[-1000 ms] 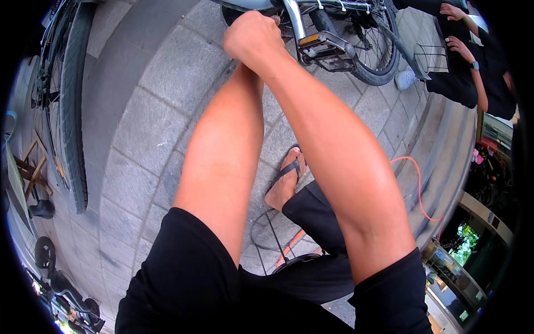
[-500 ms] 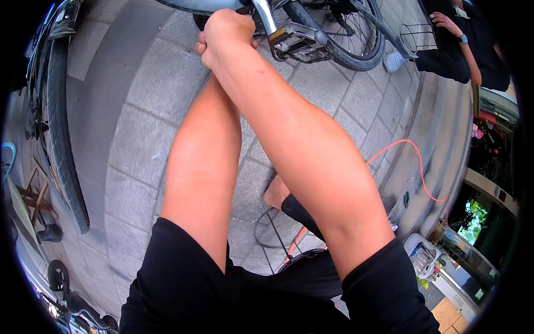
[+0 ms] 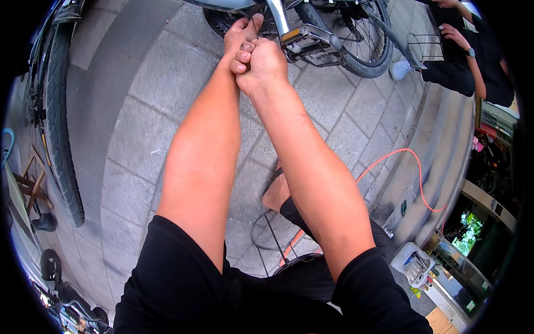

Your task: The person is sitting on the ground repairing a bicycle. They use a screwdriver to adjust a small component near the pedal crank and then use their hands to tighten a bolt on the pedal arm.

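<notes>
Left of the pedal (image 3: pixel 314 45), the right hand (image 3: pixel 266 64) curls tight beside the left hand (image 3: pixel 240 38). Whether either pinches anything, I cannot tell.

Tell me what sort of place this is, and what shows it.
Probably an outdoor pavement, perhaps outside a bicycle shop, though I can't be sure. It shows in the grey stone paving, the bicycle at the top and another bicycle's tyre on the left.

Single view: left fisheye, worn on the person's head, facing down onto paving (image 3: pixel 142 136). Black sleeves (image 3: pixel 172 267) nearest, at lower edge; left hand (image 3: pixel 238 38) and right hand (image 3: pixel 267 65) farther out, near top. Straight edges bow.
</notes>
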